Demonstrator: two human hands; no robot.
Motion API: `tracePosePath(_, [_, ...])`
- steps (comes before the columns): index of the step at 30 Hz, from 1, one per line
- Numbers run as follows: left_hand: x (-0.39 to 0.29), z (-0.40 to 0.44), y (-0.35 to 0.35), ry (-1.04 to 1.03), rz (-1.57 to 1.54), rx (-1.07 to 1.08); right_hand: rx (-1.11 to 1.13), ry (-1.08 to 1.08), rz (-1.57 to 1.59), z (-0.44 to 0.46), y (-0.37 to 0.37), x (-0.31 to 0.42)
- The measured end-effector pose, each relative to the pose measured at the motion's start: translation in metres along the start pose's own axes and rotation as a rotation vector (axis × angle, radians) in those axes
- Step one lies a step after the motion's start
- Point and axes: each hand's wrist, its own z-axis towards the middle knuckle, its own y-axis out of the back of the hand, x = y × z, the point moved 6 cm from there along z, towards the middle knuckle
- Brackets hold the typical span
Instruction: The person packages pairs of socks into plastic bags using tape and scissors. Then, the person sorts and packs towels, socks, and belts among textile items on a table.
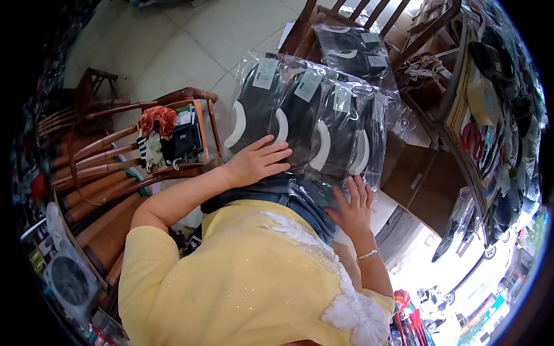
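Several dark flat items with white curved bands and pale labels lie side by side in clear plastic bags [300, 95] across my lap. My left hand [259, 163] rests on the bags at their lower left, palm down, fingers apart. On the lower right edge of the bags lies my right hand [355, 207], its fingers spread over the plastic, with a bracelet on the wrist. Neither hand grips anything. More bagged dark items [352, 52] lie on a wooden chair beyond the lap.
A box of small goods [173, 138] with a red scrunchie sits on a wooden chair at the left. Cardboard boxes [424, 176] stand at the right, beside a loaded table [456, 121] with red scissors [472, 138]. A fan [70, 279] is at the lower left.
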Motion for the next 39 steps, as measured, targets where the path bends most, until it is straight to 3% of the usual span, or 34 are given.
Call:
tracePosePath(3, [-0.003,-0.003,0.014,0.041,-0.257,0.142,-0.149,0.095,-0.211,0.008,-0.004,-0.002])
tracePosePath(7, [-0.011,-0.009,0.018,0.091,-0.245,0.201,-0.177,0.091,-0.193,0.026,0.015,-0.001])
tracePosePath(10, [-0.009,-0.015,0.017,0.124,-0.131,0.101,-0.161,0.075,-0.123,0.036,0.020,-0.003])
tracePosePath(13, [0.007,-0.012,0.038,0.259,-0.196,-0.082,-0.168,0.065,-0.069,0.039,0.028,-0.008])
tracePosePath(14, [0.010,-0.008,0.044,0.263,-0.196,-0.082,-0.163,0.048,-0.035,0.039,0.030,-0.013])
tracePosePath(16, [0.030,-0.007,0.039,0.491,-0.347,0.081,-0.159,0.019,-0.032,0.044,0.036,-0.019])
tracePosePath(23, [0.061,0.000,0.009,0.334,-0.191,0.048,-0.073,-0.019,0.030,0.063,0.021,-0.048])
tracePosePath(30, [0.100,-0.008,0.018,0.479,-0.114,-0.033,-0.029,-0.166,0.196,0.069,0.006,-0.074])
tracePosePath(34, [0.073,0.010,0.031,0.347,0.049,-0.214,-0.108,-0.140,0.188,0.066,0.006,-0.078])
tracePosePath(39, [0.022,0.062,0.023,0.138,-0.141,-0.253,-0.155,-0.147,0.194,0.066,0.011,-0.081])
